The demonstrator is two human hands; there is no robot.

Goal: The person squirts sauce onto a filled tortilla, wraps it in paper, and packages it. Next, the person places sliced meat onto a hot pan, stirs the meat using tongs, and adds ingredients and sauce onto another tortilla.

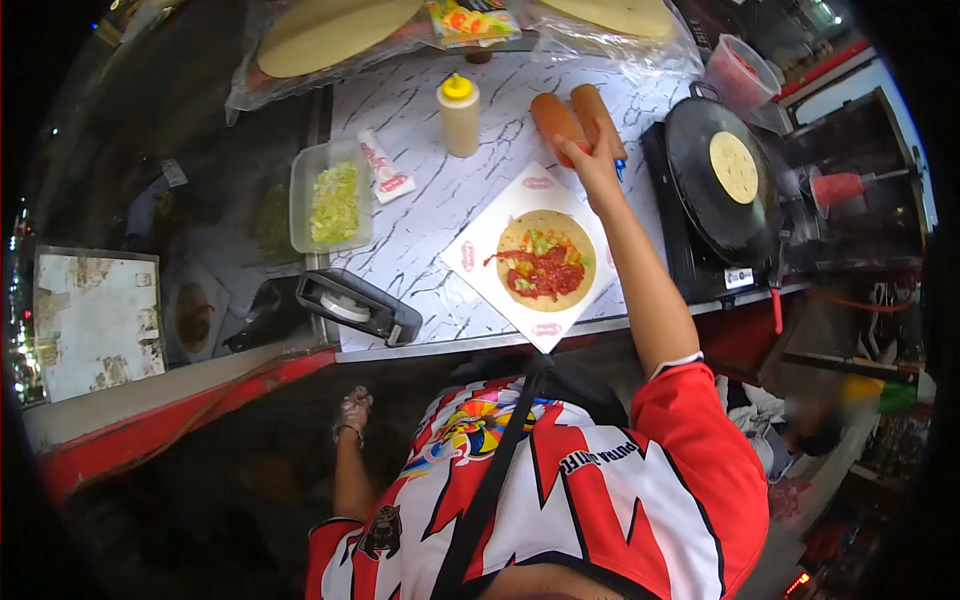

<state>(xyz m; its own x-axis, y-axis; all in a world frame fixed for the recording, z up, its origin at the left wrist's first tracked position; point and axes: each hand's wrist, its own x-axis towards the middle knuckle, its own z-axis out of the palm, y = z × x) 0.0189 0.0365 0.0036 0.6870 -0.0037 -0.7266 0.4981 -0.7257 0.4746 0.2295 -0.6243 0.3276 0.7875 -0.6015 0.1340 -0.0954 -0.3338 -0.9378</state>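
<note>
My right hand [592, 168] is closed around the lower part of an orange sauce bottle [557, 116]. A second, browner orange sauce bottle [590, 101] stands against it. My left hand [354, 410], in a clear plastic glove, hangs low beside my body below the counter edge, its fingers curled and nothing visible in them. In front of me a round flatbread [515, 230] lies on white printed paper [483, 232]. On the flatbread are shredded vegetables and red sauce [548, 276].
A flatbread [734, 167] lies on the black griddle [690, 140] at right. Shredded lettuce fills a plastic tub [301, 205] at left, near a black tape dispenser [358, 306]. A yellow-capped squeeze bottle [459, 120] stands behind. Bagged flatbreads [330, 38] lie at the back.
</note>
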